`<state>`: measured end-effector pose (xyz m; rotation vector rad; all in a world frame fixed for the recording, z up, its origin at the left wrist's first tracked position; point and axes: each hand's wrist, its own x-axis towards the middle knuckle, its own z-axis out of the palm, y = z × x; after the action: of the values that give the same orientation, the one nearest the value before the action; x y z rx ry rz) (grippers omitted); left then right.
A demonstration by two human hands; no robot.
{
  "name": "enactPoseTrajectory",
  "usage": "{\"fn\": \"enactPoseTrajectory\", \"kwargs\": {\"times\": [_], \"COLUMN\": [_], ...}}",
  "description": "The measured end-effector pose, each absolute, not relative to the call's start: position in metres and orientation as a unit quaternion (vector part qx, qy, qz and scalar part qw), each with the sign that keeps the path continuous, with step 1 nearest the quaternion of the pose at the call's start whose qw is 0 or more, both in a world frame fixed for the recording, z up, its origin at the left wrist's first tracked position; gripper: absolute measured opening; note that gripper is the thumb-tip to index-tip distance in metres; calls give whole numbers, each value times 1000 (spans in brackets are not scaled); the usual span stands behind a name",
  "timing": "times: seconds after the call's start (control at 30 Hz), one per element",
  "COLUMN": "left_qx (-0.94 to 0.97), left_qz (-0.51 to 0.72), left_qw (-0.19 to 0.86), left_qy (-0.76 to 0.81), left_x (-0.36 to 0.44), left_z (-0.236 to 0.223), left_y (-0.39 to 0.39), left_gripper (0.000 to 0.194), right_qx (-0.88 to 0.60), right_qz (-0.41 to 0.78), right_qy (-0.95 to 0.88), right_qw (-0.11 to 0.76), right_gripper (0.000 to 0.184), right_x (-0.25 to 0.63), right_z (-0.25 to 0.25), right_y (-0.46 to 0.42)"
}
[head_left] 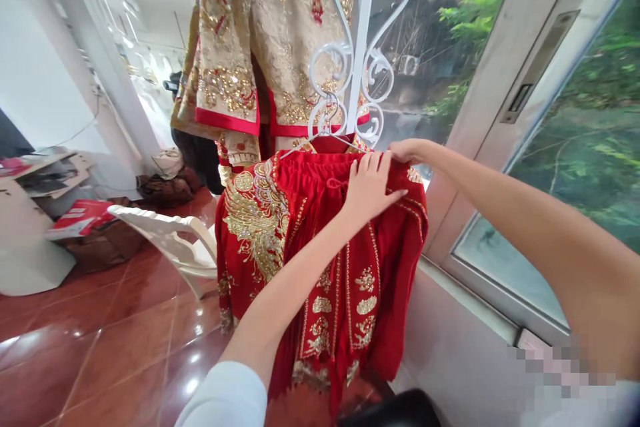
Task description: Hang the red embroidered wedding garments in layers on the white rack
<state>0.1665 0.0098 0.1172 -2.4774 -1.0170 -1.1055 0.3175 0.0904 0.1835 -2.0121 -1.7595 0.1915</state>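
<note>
A red jacket (250, 227) with gold phoenix embroidery hangs from a thin metal hanger (327, 121) on a white scrolled stand. In front of it is a pleated red skirt (320, 173) with a gathered waistband, a small red cord loop and gold-embroidered panels. My left hand (370, 183) lies over the right part of the waistband, fingers stretched out and thumb apart. Beside it, my right hand (406, 150) has its fingers closed at the jacket's right shoulder, by the hanger's end. Its fingertips are partly hidden behind the cloth.
Above hangs a cream-and-gold beaded garment (285, 80) with red trim. The white stand (363, 47) rises before a window. A white folding chair (175, 240) stands left on red tiles. Farther left are a red box (83, 217) and a white desk (35, 240). Something black sits below.
</note>
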Motion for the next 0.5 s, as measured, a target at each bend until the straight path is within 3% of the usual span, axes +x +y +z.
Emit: {"fn": "enactPoseTrajectory", "kwargs": {"times": [0.1, 0.3, 0.37, 0.5], "left_qx": [-850, -855, -856, -859], "left_qz": [-333, -320, -317, -298], "left_qw": [166, 164, 164, 162], "left_qy": [-373, -374, -374, -383], "left_x": [168, 160, 158, 154], "left_z": [114, 123, 124, 121], "left_y": [32, 24, 23, 23], "left_gripper": [70, 70, 68, 69], "right_qx": [-765, -644, -656, -752], "right_qz": [-3, -308, -315, -191], "right_qy": [-602, -657, -625, -500], "right_qw": [229, 241, 283, 384], "right_gripper": [16, 20, 25, 33], "right_x": [316, 309, 304, 296], "right_z": [186, 202, 195, 169], "right_y": [77, 42, 41, 58]}}
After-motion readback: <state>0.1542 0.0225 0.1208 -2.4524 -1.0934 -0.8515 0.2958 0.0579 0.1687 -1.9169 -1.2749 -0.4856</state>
